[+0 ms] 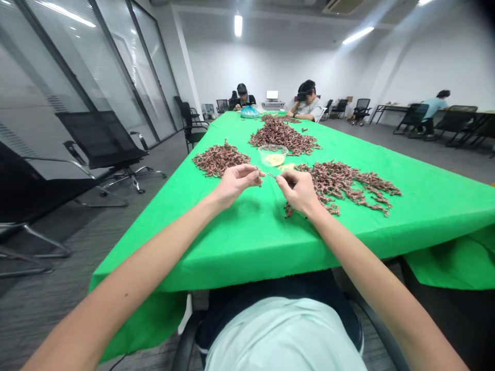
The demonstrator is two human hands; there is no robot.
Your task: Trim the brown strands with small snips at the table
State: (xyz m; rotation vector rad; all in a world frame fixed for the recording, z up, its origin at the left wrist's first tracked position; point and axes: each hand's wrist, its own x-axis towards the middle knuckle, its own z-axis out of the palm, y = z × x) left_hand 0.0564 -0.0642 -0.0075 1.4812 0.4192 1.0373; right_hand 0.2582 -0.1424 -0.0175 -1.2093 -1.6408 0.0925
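Observation:
My left hand (240,181) is closed in a pinch on a small brown dried piece (260,184), held above the green cloth. Facing it, my right hand (297,188) grips a thin metal tool (271,175) whose tip points at the piece. Just beyond both hands stands a clear round bowl (273,155) with pale yellow bits in it, and more such bits (286,167) lie beside it. A pile of brown dried pieces (221,158) is behind my left hand, and a wider pile (340,181) spreads to the right of my right hand.
A large brown pile (282,135) lies beyond the bowl on the green-covered table (232,252). Near the far end are a blue bag (250,112) and two seated people. Black chairs (101,141) stand at the left. Another person sits at the far right.

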